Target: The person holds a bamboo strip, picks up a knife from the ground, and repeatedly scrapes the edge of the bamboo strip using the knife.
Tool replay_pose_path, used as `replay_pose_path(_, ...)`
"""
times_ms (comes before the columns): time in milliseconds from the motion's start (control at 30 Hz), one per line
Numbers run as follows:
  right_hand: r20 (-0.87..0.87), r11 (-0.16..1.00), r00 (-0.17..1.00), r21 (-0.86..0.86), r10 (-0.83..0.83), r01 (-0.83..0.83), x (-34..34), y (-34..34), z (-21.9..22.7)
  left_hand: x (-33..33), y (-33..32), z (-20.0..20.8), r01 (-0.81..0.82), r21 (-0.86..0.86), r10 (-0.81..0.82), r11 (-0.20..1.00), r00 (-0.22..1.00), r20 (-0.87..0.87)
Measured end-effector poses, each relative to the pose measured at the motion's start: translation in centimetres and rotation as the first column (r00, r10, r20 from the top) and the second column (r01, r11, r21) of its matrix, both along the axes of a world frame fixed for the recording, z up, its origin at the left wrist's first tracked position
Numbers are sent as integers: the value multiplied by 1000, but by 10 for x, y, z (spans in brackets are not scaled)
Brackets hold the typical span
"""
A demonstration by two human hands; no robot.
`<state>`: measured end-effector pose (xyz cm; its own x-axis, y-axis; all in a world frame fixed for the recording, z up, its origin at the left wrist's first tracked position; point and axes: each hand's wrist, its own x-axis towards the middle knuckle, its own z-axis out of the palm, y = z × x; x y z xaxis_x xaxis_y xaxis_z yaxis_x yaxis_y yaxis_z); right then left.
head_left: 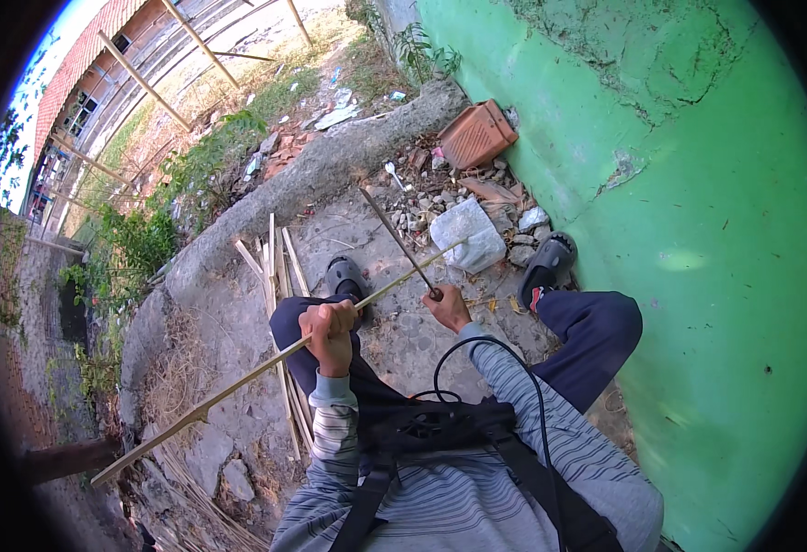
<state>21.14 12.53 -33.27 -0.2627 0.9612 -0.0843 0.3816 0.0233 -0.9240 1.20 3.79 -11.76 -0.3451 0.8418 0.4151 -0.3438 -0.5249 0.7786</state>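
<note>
Wooden strip, long, pale and narrow, runs slantwise through the left grip, whose fingers are curled firmly round it. One end slopes down to the left behind that grip; the other stretches up and to the right, ahead of both grips, its tip overlapping the view of a white block.

The right grip is clenched on the handle of a knife with a slim dark blade, which points forward and leftward from that grip. Blade and strip cross just ahead of the right grip; whether they touch there, I cannot tell.

More pale strips lie in a loose bundle on the ground, to the left of the left grip and reaching ahead of it. A dark shoe is just ahead of the left grip, and another stands ahead and to the right of the right grip. Beyond the white block are loose stones and a tilted orange-brown container, farther ahead of the right grip. A green wall rises to its right.
</note>
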Motion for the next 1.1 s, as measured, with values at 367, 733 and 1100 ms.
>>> replay_pose_path(367,-45,977,988,-165,-147,138,14,15,-39,11,-2,3,8,-11,-7,1000,1000,26)
replay_pose_path(733,-13,996,999,74,53,-52,-7,3,-17,6,-6,2,-30,-24,30,999,1000,10)
replay_pose_path(1100,114,997,993,71,-35,27,-12,-4,2,-13,-7,-11,-59,-30,61,998,997,56)
